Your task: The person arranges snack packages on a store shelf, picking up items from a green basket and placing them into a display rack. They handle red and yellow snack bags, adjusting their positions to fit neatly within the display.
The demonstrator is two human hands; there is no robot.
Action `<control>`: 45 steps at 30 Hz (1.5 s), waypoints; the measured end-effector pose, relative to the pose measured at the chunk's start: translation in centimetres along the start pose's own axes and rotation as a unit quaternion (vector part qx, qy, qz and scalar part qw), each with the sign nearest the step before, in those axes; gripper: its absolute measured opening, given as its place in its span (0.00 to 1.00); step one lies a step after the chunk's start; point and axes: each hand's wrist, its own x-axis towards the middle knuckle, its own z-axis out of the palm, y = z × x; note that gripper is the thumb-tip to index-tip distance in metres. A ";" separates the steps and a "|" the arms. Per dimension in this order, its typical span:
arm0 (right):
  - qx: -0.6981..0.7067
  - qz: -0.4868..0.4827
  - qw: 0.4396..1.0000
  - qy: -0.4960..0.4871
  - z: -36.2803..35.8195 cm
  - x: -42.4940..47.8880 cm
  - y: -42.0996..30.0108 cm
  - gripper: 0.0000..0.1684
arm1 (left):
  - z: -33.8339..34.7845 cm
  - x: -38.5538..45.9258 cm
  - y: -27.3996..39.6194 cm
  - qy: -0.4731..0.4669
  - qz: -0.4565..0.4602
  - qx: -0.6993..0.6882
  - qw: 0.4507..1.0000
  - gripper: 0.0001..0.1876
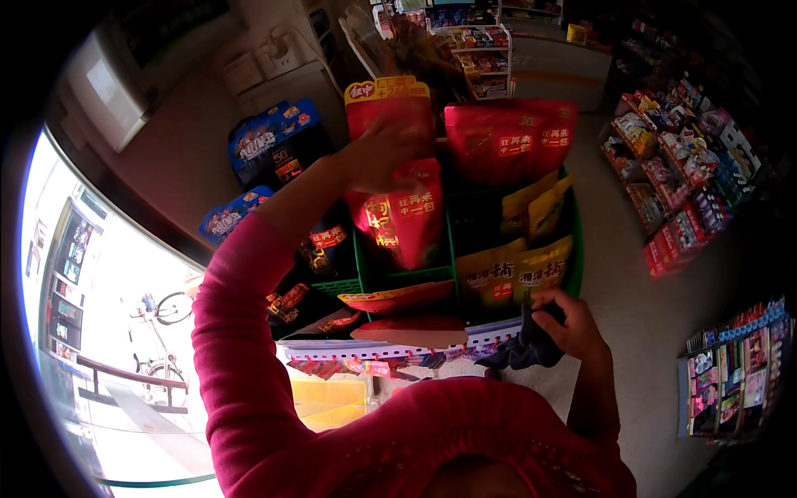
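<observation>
My left hand [380, 152] reaches over the red snack pouches [411, 218] in the middle compartment of a green plastic display rack [405, 276]; its fingers are blurred, and whether they touch a pouch I cannot tell. My right hand [570, 324] holds a dark cloth [535, 342] at the rack's near right corner, beside yellow pouches [545, 267]. More red pouches [510, 143] stand upright at the back right. Black pouches with blue header tops [274, 140] fill the left side. Two red packs [398, 299] lean flat at the front.
A perforated white strip [398, 348] with hanging packets runs along the rack's near edge. To the left is a bright window with a bicycle [159, 361] outside. Stocked shelves [679, 162] stand at the right, and a smaller rack [735, 373] at the lower right. A counter [560, 68] is behind.
</observation>
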 end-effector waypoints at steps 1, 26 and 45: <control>0.001 0.000 1.000 0.001 0.0 -0.1 0.0 0.22 | -0.3 0.2 0.2 0.002 0.004 0.006 1.000 0.40; -0.012 -0.045 0.999 -0.002 0.4 -0.5 -0.6 0.19 | -4.0 7.3 -3.0 0.138 -0.273 0.099 0.947 0.36; 0.003 -0.017 1.000 0.003 0.3 -1.6 1.2 0.20 | -3.2 3.3 -1.2 0.231 -0.181 0.128 0.948 0.32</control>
